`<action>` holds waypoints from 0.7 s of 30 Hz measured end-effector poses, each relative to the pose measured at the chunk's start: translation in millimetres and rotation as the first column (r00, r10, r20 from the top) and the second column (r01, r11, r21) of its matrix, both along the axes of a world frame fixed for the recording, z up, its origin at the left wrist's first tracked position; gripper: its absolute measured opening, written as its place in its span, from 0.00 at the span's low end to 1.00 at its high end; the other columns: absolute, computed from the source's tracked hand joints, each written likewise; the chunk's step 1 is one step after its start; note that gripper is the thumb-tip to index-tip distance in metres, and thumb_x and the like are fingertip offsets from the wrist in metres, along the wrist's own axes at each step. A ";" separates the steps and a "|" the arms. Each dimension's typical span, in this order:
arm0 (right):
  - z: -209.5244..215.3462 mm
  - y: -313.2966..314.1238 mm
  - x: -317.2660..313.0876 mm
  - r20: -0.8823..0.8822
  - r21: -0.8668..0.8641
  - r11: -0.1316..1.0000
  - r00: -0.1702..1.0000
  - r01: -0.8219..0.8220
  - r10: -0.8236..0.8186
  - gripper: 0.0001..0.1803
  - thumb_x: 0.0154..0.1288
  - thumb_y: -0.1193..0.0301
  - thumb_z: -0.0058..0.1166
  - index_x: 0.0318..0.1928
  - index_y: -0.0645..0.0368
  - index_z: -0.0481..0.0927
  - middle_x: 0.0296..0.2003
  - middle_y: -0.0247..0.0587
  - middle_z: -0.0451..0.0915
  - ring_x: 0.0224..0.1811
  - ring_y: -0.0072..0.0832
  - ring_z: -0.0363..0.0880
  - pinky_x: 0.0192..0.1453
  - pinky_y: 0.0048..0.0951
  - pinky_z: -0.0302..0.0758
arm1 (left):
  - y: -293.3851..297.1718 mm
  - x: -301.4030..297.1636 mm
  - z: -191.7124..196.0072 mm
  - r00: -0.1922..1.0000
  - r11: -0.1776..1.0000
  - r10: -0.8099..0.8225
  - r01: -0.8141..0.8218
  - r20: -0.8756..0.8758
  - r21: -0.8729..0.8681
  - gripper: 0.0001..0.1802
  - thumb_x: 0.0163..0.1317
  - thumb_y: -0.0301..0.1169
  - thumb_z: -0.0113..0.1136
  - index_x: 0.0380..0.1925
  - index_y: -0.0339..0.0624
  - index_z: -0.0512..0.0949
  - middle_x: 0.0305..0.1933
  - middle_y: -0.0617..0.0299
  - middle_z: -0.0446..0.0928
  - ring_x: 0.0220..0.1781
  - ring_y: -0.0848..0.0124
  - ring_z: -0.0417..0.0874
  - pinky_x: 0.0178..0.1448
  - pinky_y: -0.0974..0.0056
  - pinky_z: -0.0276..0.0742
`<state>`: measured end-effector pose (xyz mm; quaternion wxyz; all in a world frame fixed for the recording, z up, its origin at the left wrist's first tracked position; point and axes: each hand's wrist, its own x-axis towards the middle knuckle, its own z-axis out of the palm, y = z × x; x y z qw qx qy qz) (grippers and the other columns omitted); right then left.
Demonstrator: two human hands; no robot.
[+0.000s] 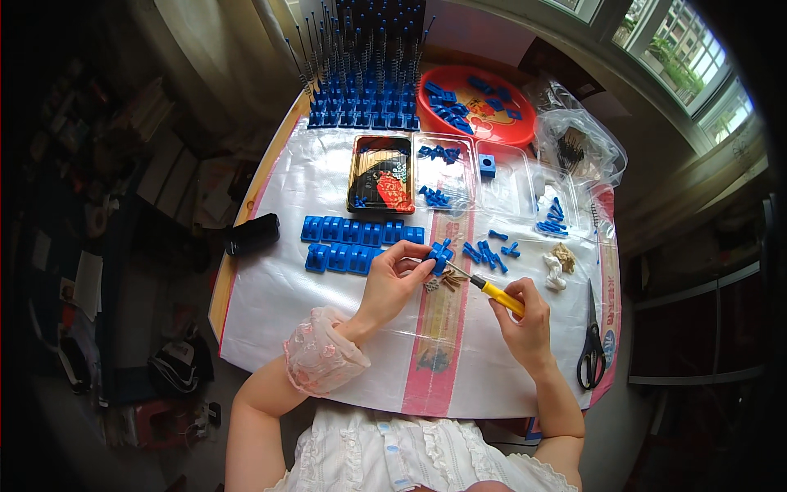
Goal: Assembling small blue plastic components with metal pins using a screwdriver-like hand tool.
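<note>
Head view: left hand [393, 279] pinches a blue block [438, 256]; right hand [525, 316] grips a yellow-handled screwdriver [492, 289] against it.

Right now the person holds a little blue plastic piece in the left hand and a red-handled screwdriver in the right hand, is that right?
Not quite: the screwdriver in the right hand has a yellow handle, not a red one. The head view shows it. The left hand does hold a little blue plastic piece.

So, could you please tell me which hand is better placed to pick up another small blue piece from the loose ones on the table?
Probably the right hand: the loose blue pieces lie just beyond it, though its grip is on the yellow-handled screwdriver.
</note>
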<state>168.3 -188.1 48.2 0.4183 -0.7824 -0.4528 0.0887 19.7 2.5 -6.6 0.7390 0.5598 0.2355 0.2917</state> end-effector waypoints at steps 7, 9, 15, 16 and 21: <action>0.0 -1.0 2.9 0.168 -0.046 0.998 0.984 -0.049 0.056 0.08 0.65 0.69 0.64 0.36 0.60 0.80 0.24 0.43 0.80 0.21 0.37 0.79 0.26 0.33 0.71 | -0.8 -1.9 -0.3 1.000 1.000 0.005 -0.005 -0.002 0.019 0.11 0.66 0.23 0.64 0.47 0.32 0.78 0.45 0.58 0.83 0.42 0.77 0.86 0.46 0.73 0.83; -1.8 -4.1 5.9 0.192 -0.121 0.991 0.978 -0.062 0.085 0.08 0.67 0.67 0.62 0.36 0.59 0.81 0.21 0.43 0.79 0.20 0.38 0.78 0.25 0.35 0.70 | -0.6 -2.0 1.3 1.000 1.000 0.007 -0.007 0.006 0.009 0.11 0.66 0.23 0.63 0.47 0.32 0.78 0.45 0.58 0.83 0.43 0.76 0.86 0.46 0.73 0.84; -5.3 -3.9 6.3 0.090 -0.157 0.987 0.995 -0.019 0.033 0.10 0.67 0.65 0.62 0.42 0.58 0.80 0.20 0.43 0.77 0.19 0.37 0.77 0.24 0.36 0.68 | -1.5 -0.6 1.2 1.000 1.000 -0.003 0.003 0.009 -0.001 0.10 0.67 0.23 0.63 0.47 0.32 0.78 0.45 0.57 0.82 0.43 0.76 0.86 0.47 0.72 0.84; -2.3 -1.9 4.6 0.084 -0.151 0.988 0.996 -0.020 0.033 0.11 0.67 0.65 0.63 0.43 0.58 0.79 0.20 0.42 0.77 0.18 0.37 0.77 0.24 0.36 0.68 | -0.8 -1.3 0.9 1.000 1.000 -0.006 0.006 0.002 0.004 0.10 0.67 0.23 0.63 0.47 0.32 0.78 0.45 0.57 0.83 0.44 0.75 0.86 0.48 0.71 0.85; 5.5 -0.1 -0.5 0.112 -0.149 0.989 0.993 -0.027 0.044 0.14 0.63 0.66 0.66 0.42 0.57 0.75 0.19 0.39 0.77 0.18 0.34 0.78 0.24 0.35 0.68 | 0.3 -1.9 -0.7 1.000 1.000 -0.007 0.007 -0.003 0.001 0.10 0.68 0.23 0.61 0.48 0.32 0.77 0.45 0.57 0.83 0.45 0.75 0.86 0.50 0.70 0.86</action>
